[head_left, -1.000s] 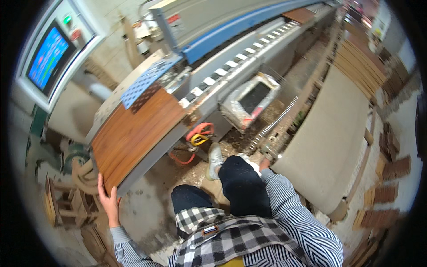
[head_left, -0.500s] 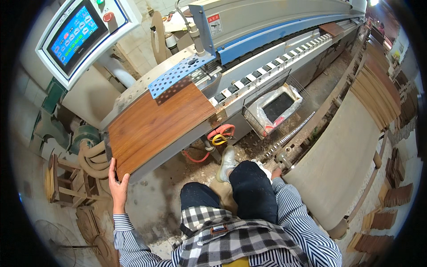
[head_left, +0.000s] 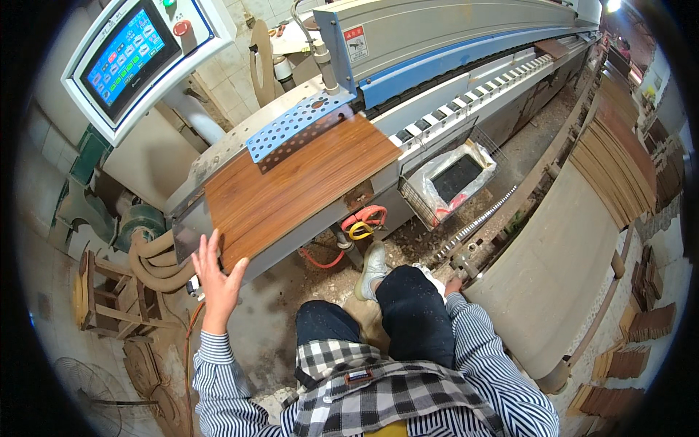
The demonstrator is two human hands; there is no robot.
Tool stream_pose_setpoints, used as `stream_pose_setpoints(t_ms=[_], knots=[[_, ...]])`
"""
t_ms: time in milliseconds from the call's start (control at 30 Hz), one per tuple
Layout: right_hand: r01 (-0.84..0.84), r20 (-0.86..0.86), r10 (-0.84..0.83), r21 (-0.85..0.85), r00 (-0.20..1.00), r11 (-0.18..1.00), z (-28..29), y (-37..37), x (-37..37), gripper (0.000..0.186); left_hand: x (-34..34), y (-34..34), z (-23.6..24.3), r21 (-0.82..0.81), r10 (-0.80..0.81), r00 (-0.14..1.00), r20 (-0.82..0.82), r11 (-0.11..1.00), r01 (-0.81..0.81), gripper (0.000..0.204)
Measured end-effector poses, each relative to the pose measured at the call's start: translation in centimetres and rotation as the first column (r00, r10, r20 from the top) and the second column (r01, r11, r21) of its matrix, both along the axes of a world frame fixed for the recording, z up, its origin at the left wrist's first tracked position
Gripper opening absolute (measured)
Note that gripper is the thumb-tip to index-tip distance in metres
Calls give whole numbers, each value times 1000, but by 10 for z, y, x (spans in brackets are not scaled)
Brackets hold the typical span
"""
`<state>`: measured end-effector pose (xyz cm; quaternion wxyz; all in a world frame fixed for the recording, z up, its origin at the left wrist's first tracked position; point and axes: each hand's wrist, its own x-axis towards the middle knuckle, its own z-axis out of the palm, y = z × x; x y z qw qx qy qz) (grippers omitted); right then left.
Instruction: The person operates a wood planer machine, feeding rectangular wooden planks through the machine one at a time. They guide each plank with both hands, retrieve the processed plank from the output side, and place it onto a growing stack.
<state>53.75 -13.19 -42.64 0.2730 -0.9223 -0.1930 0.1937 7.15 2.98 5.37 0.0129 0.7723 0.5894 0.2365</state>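
A wood-grain board (head_left: 298,189) lies on the left end of a long machine, its far edge beside a blue perforated plate (head_left: 287,131). At the board's near-left end my left hand (head_left: 218,280) has its fingers spread and raised, with the thumb at or near the corner. Low on the right, my right hand (head_left: 453,284) is by a metal fitting (head_left: 462,266) beside a grey belt (head_left: 546,284). Its fingers are mostly hidden, so I cannot tell what they touch.
A control screen (head_left: 124,58) stands at upper left. A wire basket with a plastic-lined bin (head_left: 451,182) hangs below the machine, near red and yellow hoses (head_left: 364,222). Stacked boards (head_left: 611,146) are at right; a wooden stool (head_left: 109,298) and fan (head_left: 87,393) are at left.
The board has slid right and away along the machine. My left hand has moved up and rightward after it and spread its fingers. My right hand stays by the fitting.
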Motion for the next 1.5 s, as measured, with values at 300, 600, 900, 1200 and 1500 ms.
stream_pose_setpoints(t_ms=[300,600,900,1200,1500], knots=[[-34,23,33,48,999,998,-25,1,3,19,84,20,-7,30,-95,994,61,995,93,75],[-76,3,76,59,997,995,8,4,-3,9,52,30,7,87,-256,966,30,964,253,56],[-97,8,97,47,995,994,9,8,-7,9,-31,21,-23,222,-41,947,-319,968,116,52],[-116,-85,117,18,989,993,18,10,-11,12,-38,28,-45,389,80,925,-370,918,76,46],[-126,-136,125,2,983,992,22,12,-11,15,-40,27,-45,353,108,912,-395,935,42,48]])
